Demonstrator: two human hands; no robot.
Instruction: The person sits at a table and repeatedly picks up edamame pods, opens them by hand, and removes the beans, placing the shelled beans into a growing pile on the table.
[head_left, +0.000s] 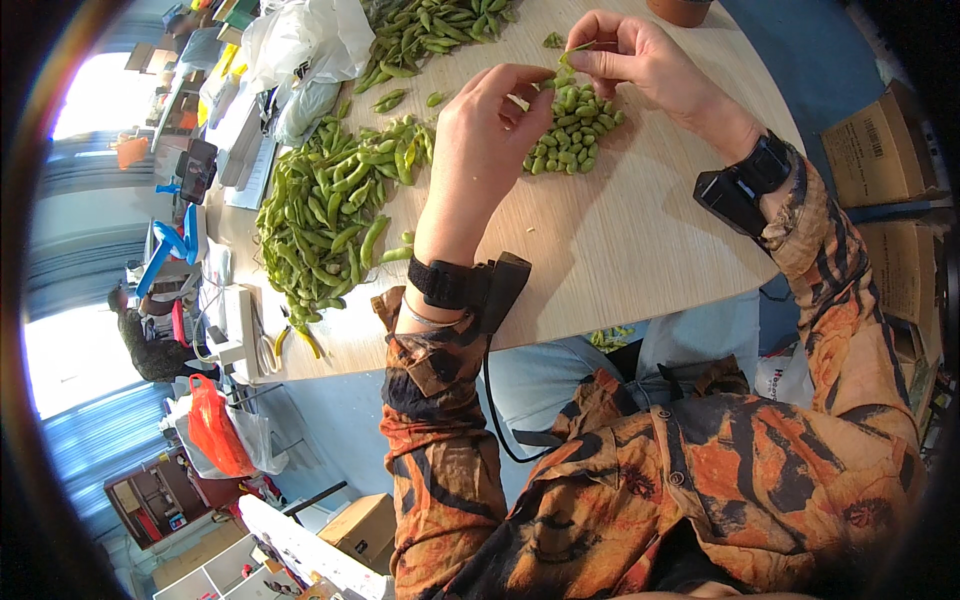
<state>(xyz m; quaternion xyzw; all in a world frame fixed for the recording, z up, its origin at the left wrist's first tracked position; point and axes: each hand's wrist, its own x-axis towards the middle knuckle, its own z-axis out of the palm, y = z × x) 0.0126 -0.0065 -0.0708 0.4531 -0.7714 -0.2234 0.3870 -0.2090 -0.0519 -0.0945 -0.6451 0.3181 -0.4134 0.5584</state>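
My right hand (649, 67) pinches a green soybean pod (576, 52) between thumb and fingers, above a heap of shelled green beans (574, 131). Close to the pod's lower end is my left hand (487, 127), thumb and forefinger almost meeting. Something green shows at those fingertips, but whether they grip it is unclear. Left of my left hand lies a large pile of green pods (322, 217) on the light wooden table (600, 247). More pods (435, 26) are heaped at the far side. A scrap of green hull (553, 40) rests beside my right fingertips.
White plastic bags (311, 45) stand at the table's far left. Yellow-handled pliers (307, 341) and scissors (266, 352) lie by a white power strip (238, 322). A brown pot (679, 10) is at the far edge. Cardboard boxes (874, 150) stand on the right. Another person (154, 345) is at left.
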